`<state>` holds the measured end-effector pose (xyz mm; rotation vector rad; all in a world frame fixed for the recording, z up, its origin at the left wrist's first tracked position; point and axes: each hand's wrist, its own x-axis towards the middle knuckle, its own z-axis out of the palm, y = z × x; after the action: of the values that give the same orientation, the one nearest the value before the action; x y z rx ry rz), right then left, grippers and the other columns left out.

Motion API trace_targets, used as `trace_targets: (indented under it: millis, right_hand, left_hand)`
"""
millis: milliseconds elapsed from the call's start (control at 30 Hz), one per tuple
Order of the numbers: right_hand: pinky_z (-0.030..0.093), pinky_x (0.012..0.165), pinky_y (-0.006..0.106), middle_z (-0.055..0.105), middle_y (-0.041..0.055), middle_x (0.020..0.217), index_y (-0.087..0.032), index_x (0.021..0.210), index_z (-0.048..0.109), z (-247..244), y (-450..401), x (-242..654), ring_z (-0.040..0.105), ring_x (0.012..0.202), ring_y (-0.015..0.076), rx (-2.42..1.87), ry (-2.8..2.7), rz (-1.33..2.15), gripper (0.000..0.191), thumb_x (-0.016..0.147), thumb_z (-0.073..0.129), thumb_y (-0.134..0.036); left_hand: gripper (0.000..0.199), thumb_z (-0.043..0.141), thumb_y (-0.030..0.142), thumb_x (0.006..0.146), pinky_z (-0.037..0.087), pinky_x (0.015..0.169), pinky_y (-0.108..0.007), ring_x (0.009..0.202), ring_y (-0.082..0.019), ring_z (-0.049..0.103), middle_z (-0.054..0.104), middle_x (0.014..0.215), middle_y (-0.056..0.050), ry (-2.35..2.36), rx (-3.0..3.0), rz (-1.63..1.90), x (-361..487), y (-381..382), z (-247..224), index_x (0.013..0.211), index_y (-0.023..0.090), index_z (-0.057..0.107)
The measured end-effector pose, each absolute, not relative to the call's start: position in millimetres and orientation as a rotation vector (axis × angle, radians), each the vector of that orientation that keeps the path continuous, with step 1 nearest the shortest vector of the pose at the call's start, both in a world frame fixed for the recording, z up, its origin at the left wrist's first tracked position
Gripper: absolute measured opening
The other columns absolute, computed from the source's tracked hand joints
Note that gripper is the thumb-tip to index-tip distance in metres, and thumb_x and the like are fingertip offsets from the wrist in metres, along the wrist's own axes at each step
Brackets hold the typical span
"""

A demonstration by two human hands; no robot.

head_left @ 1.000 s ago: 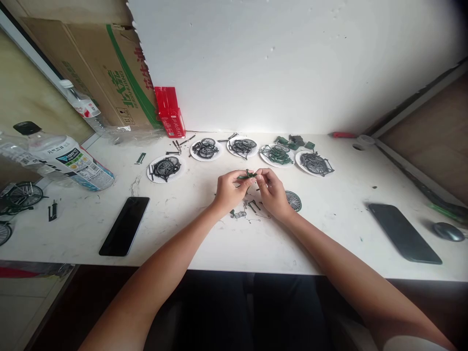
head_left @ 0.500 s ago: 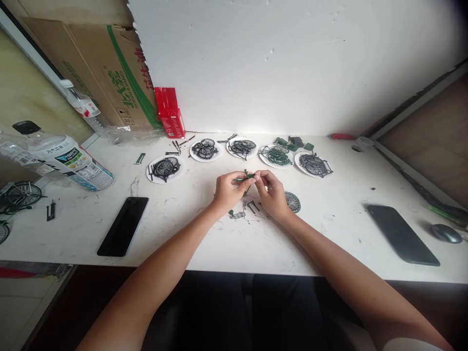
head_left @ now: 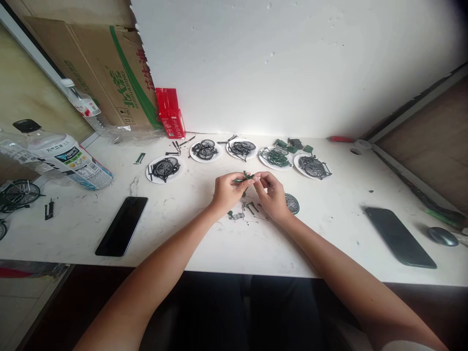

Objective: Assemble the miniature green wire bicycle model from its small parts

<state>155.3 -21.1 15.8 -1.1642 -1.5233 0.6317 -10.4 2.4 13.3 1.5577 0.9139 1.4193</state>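
A small green part [head_left: 249, 176] is held just above the table [head_left: 226, 248], in the gap where the two hands meet. Its long axis seems to run left to right, from one hand to the other, with a short piece standing up near its middle; fingers cover much of it, so the exact shape is hard to make out. The left hand [head_left: 227, 189] pinches its left end between thumb and fingers, and the right hand [head_left: 271, 192] closes thumb and forefinger on its right end. Neither hand is nearer: both touch it, fingertips almost meeting, though more of the green shows on the left hand's side.

Below, on the near side, loose bits lie between the wrists, among them a small rack [head_left: 237, 216]. A spoked wheel [head_left: 292, 204] lies flat just right of the right hand. Beyond the hands, on the far side, a plate of green pieces [head_left: 276, 156] sits slightly right. Well apart on the left lies a black phone [head_left: 122, 226].
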Motion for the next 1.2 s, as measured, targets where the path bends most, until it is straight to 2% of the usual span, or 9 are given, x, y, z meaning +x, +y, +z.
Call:
trace_targets:
  millis: [200,400,667,1033,1200]
  right_hand:
    - [0.045,0.075,0.036,0.056,0.0017,0.084,-0.026,0.103,0.060,17.5,-21.7,154.7,0.047,0.075,0.0196,-1.146,-1.567,0.622,0.041,0.104,0.057,-0.067]
    - [0.047,0.078,0.038,0.056,0.0027,0.087,-0.026,0.106,0.057,19.3,-21.5,155.6,0.050,0.078,0.0209,-1.152,-1.615,0.610,0.039,0.107,0.053,-0.065]
    - [0.047,0.082,0.040,0.060,0.0069,0.098,-0.025,0.107,0.055,13.9,-17.6,159.0,0.055,0.089,0.0231,-1.141,-1.704,0.628,0.037,0.111,0.046,-0.061]
    - [0.047,0.084,0.042,0.060,0.0079,0.101,-0.025,0.111,0.053,8.5,-13.5,162.5,0.055,0.094,0.0251,-1.135,-1.743,0.625,0.034,0.112,0.045,-0.059]
    - [0.047,0.084,0.042,0.060,0.0082,0.102,-0.025,0.111,0.052,7.1,-12.0,165.0,0.056,0.096,0.0252,-1.123,-1.779,0.566,0.028,0.113,0.044,-0.053]
  left_hand:
    - [0.030,0.083,0.048,0.091,0.066,0.082,-0.032,0.094,-0.024,0.081,0.085,0.104,-0.010,0.925,1.685,1.443,-10.9,1.7,15.4,0.099,0.019,0.084]
    - [0.029,0.082,0.044,0.092,0.065,0.083,-0.031,0.100,-0.023,0.081,0.084,0.108,-0.011,0.893,1.637,1.443,-12.1,6.3,11.1,0.106,0.018,0.083]
    - [0.026,0.081,0.041,0.093,0.064,0.081,-0.031,0.098,-0.023,0.080,0.084,0.107,-0.012,0.927,1.674,1.445,-12.5,6.6,10.8,0.104,0.018,0.082]
    - [0.021,0.080,0.036,0.095,0.063,0.081,-0.031,0.097,-0.022,0.080,0.084,0.107,-0.010,0.955,1.751,1.459,-12.0,5.8,11.1,0.104,0.018,0.081]
    - [0.021,0.080,0.037,0.095,0.063,0.081,-0.031,0.096,-0.022,0.080,0.084,0.107,-0.010,0.948,1.769,1.457,-12.0,5.2,13.0,0.104,0.018,0.081]
